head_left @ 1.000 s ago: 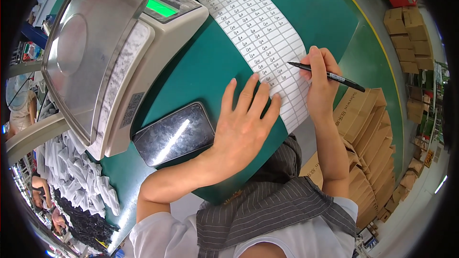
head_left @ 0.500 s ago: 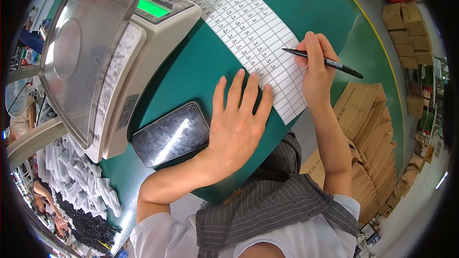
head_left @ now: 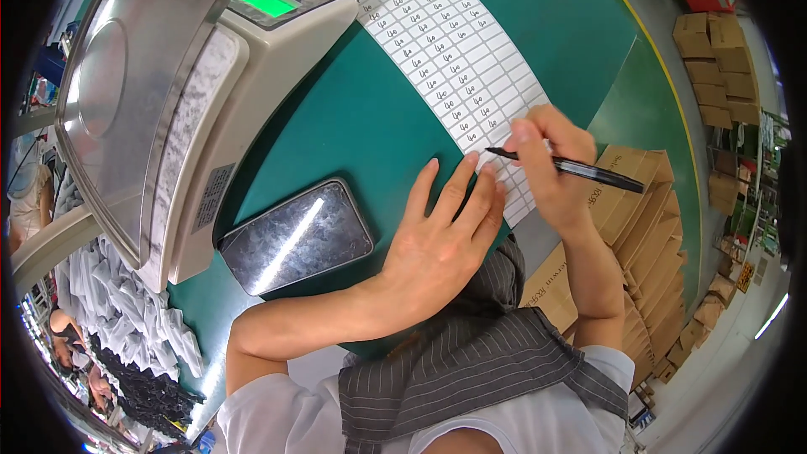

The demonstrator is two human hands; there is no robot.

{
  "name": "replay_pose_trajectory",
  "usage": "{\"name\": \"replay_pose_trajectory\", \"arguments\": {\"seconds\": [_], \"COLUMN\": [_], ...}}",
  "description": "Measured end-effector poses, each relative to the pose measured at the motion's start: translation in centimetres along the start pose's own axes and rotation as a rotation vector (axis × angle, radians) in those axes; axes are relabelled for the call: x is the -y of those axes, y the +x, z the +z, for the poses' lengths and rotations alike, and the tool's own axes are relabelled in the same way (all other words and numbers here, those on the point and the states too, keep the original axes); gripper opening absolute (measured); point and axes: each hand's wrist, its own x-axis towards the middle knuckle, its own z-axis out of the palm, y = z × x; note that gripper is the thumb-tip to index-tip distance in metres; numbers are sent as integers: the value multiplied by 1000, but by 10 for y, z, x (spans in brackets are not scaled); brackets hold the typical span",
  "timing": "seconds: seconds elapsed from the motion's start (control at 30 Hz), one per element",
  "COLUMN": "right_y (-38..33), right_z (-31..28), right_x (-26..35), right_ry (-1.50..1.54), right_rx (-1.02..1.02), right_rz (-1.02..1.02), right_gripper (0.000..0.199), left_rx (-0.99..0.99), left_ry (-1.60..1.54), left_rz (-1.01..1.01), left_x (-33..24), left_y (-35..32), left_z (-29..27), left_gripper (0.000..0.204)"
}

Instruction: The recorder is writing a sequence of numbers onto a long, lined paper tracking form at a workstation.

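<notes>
A long white sheet of small labels [head_left: 471,42], many with handwritten marks, lies across the green table [head_left: 370,118]. My right hand [head_left: 555,168] is closed round a slim black marker pen [head_left: 598,174], its tip at the lower part of the sheet, close to my left fingertips. Flat and with fingers stretched out, my left hand [head_left: 441,248] rests on the table, its fingertips on the sheet's lower left edge. A dark smartphone [head_left: 298,240] with a glossy, smudged face lies left of that hand.
A weighing scale [head_left: 269,59] with green displays and a clear cover stands at the left. Beyond it are piled grey-white pieces [head_left: 126,303] and black ones [head_left: 143,382]. Flattened cardboard boxes [head_left: 651,244] stand at the right, below the table edge.
My right hand and the marker pen have moved down and toward my left hand. The left hand has shifted slightly right and down. One more written mark shows on the labels.
</notes>
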Motion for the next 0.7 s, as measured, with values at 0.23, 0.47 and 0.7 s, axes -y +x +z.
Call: {"name": "replay_pose_trajectory", "arguments": {"seconds": [0.23, 0.47, 0.7], "right_y": [-3, -3, -2], "right_z": [5, 7, 8], "right_x": [-13, -18, -13], "right_ry": [86, 28, 11], "right_rx": [-15, -3, 1], "right_rz": [91, 60, 51], "right_gripper": [21, 22, 24], "left_rx": [16, 2, 6], "left_ry": [-11, 2, 3], "left_rz": [-18, -26, -20], "left_x": [-1, -2, -2], "left_y": [1, 0, 1], "left_z": [-2, -1, -2], "left_gripper": [44, 44, 42]}}
